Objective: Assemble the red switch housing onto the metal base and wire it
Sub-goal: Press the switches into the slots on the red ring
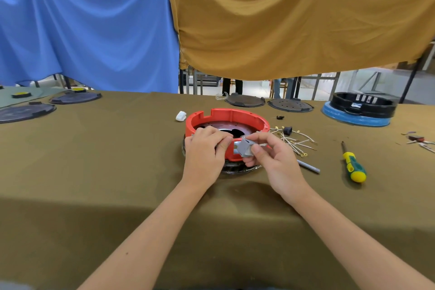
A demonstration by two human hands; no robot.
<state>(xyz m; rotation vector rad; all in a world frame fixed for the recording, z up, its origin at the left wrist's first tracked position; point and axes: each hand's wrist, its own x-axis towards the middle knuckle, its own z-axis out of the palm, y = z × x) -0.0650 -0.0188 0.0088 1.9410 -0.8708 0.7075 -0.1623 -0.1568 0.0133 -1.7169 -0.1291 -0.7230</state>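
A red ring-shaped housing (231, 116) sits on a dark round metal base (237, 168) in the middle of the table. My left hand (204, 151) curls over the housing's near left rim and grips it. My right hand (270, 154) pinches a small grey metal bracket (244, 147) against the near rim of the housing. A bundle of white wires with ring terminals (296, 142) lies just right of the housing, with a small black plug (287, 130) among them.
A yellow-green screwdriver (353, 163) and a grey rod (309, 167) lie to the right. A white lump (180, 116) sits behind the housing. Dark round plates (244, 101) line the far edge and left side. A black housing on a blue ring (357, 110) stands far right.
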